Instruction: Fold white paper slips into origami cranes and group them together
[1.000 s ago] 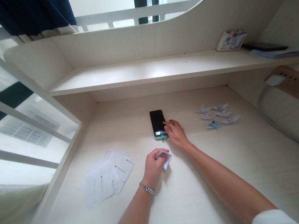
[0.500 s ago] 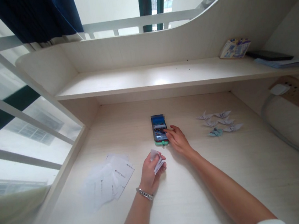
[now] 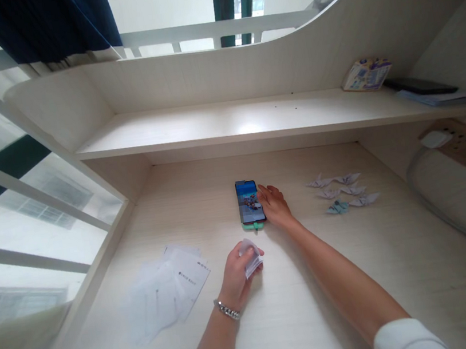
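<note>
A small folded piece of white paper (image 3: 251,257) is pinched in my left hand (image 3: 237,276), which wears a metal bracelet (image 3: 226,309) at the wrist. Just beyond it lies a smartphone (image 3: 249,202) with a lit screen and a green piece at its near end. My right hand (image 3: 275,206) rests at the phone's right edge, fingers stretched forward and holding nothing. Whether its fingertips touch the phone, I cannot tell. Farther right, several folded paper figures (image 3: 350,190) sit in short rows, one of them bluish (image 3: 337,206).
Loose white printed sheets (image 3: 166,290) overlap at the left of the desk (image 3: 305,314). A shelf (image 3: 208,123) runs across the back, bearing a small box (image 3: 367,75) and a dark flat item (image 3: 420,86). A plugged-in cable (image 3: 447,219) trails down the right wall.
My right hand's fingertip has left the phone screen and the hand now lies at its right edge. The picture on the screen differs. My left hand keeps the folded paper, slightly lower in view.
</note>
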